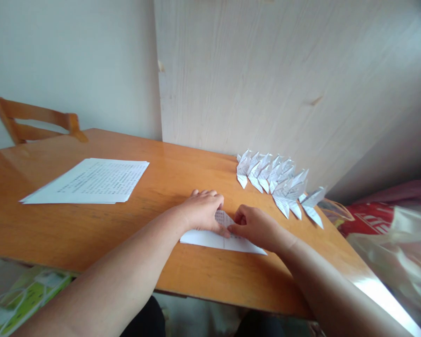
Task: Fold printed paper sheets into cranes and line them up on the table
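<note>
A partly folded sheet of paper (pixel 207 239) lies on the wooden table (pixel 182 178) in front of me. Its upper part comes to a point and shows printed text, with a plain white strip along the bottom and a crease down the middle. My left hand (pixel 204 211) is bent over the left half, its thumb pressing near the centre crease. From the right, my right hand (pixel 255 225) has curled fingers, with thumb and forefinger pinched on the paper close to my left thumb. The paper under both hands is partly hidden.
A stack of printed sheets (pixel 101 180) lies on the left of the table. Several folded paper pieces (pixel 280 175) stand in rows at the back right, against a wooden panel (pixel 238 79). A chair (pixel 42 119), a red bag (pixel 368 219) and a green-patterned bag (pixel 38 292) surround the table.
</note>
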Tool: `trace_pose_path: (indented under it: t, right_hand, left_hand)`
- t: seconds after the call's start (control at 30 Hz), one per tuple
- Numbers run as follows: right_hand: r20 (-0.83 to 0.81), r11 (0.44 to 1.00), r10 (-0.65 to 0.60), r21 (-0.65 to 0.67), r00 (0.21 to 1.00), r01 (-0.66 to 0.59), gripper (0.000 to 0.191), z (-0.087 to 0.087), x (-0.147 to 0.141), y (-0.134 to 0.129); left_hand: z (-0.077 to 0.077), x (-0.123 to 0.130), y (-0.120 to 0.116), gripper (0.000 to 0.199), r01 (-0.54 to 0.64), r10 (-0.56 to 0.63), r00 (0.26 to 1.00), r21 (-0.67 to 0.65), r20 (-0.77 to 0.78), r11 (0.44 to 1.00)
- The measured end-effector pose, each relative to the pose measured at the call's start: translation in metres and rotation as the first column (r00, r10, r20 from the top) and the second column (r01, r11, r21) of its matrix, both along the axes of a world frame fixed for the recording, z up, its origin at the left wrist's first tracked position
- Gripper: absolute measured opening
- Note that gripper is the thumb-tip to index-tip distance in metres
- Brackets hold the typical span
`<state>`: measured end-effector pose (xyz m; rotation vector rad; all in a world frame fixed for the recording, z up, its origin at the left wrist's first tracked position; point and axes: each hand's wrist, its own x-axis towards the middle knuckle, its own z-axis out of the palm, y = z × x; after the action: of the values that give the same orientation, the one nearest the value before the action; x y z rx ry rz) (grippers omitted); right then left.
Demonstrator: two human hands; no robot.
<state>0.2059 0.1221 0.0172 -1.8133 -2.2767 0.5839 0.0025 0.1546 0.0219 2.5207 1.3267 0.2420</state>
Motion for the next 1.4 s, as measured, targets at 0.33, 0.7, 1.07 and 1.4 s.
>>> trace_pose_path:
  t: [0.33,0.7,1.07,1.4]
  right_hand:
    - [-0.026,0.996,0.064,0.063,0.998,-0.062,0.019,-0.003,0.006,-0.004]
    - [-0.167,0.993,0.104,0.076,0.980,-0.092,0.014,-0.006,0.007,-0.005]
    - [-0.519,0.984,-0.047,-0.172,0.853,-0.050,0.018,0.004,0.005,-0.007]
    - [-0.626,0.965,-0.096,-0.248,0.774,-0.081,0.014,0.001,0.001,-0.008]
  left_hand:
    - [0.002,-0.009,0.005,0.038,-0.079,0.077,0.996,-0.064,-0.039,0.995]
    - [0.001,-0.011,0.005,0.030,-0.138,0.178,0.977,-0.281,0.121,0.950]
    - [0.009,-0.011,0.001,0.025,0.113,0.164,0.873,-0.517,0.460,0.848]
    - [0.018,-0.006,-0.006,0.018,0.098,0.139,0.883,-0.465,0.449,0.880]
